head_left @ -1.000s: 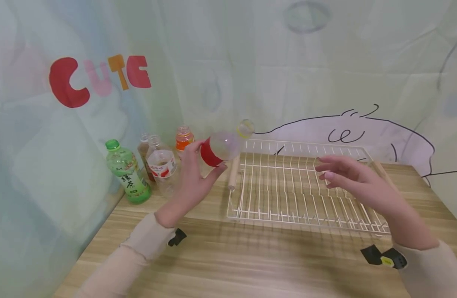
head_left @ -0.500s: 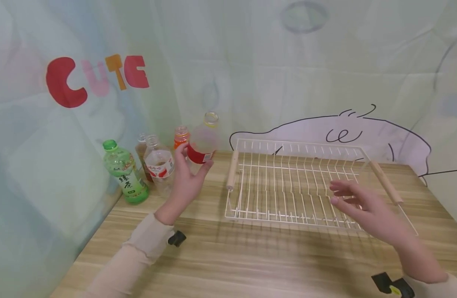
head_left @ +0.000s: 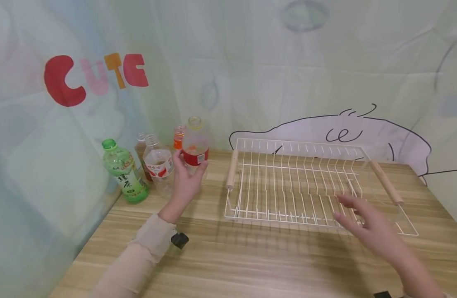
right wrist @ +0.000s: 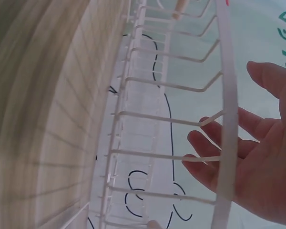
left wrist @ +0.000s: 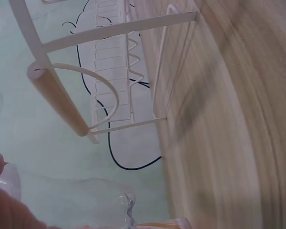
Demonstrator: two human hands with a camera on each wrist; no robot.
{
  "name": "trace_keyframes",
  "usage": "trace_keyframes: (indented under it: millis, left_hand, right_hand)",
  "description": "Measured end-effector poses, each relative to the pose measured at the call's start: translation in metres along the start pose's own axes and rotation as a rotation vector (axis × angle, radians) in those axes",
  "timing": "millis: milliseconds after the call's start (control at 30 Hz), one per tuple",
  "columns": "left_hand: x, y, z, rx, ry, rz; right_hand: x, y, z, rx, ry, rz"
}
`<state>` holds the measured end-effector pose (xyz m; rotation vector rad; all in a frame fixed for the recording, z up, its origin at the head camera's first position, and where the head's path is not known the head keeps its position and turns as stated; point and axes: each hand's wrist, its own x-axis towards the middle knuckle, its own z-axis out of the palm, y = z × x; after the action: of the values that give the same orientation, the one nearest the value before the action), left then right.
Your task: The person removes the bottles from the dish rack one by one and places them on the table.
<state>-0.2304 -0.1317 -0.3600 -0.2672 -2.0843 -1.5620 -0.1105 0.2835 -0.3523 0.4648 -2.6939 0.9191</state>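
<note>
My left hand (head_left: 185,181) grips a clear plastic bottle (head_left: 196,140) with a red label, which stands upright and uncapped beside other bottles at the back left. In the left wrist view the transparent bottle (left wrist: 81,200) shows along the lower left edge; whether its base touches the table cannot be told. Over the right front part of a white wire dish rack (head_left: 288,222) hovers my right hand (head_left: 375,231), holding nothing, its fingers relaxed and thumb apart. Seen from the right wrist, the right hand (right wrist: 267,148) is just beyond the rack's rim (right wrist: 227,124).
Left of the held bottle stand a green tea bottle (head_left: 125,176), a clear bottle (head_left: 159,165) with a white-and-red label, a brownish bottle (head_left: 140,150) and an orange-labelled bottle (head_left: 178,136). Wooden handles (head_left: 233,169) flank the rack. A printed curtain (head_left: 213,54) hangs behind.
My left hand has carried the red-labelled bottle leftwards, turning it from tilted to upright beside the other bottles. My right hand has moved down and slightly right over the rack.
</note>
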Motion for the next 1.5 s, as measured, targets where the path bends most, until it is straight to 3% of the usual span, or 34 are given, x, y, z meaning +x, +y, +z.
trace_keyframes:
  millis: [433, 700, 1033, 1500]
  left_hand:
    - [-0.002, -0.029, 0.004, -0.028, -0.005, -0.17]
    - [-0.005, -0.037, 0.005, 0.006, -0.014, -0.252]
    - [-0.006, -0.045, 0.007, -0.001, -0.002, -0.236]
    - [-0.003, -0.046, 0.005, 0.013, -0.026, -0.327]
  right_hand:
    - [-0.007, 0.003, 0.006, -0.049, -0.005, -0.02]
    - [-0.01, 0.003, 0.01, -0.109, -0.025, -0.057]
    - [-0.011, 0.004, 0.012, -0.174, -0.04, -0.125]
    - [-0.011, 0.006, 0.015, -0.225, -0.015, -0.154]
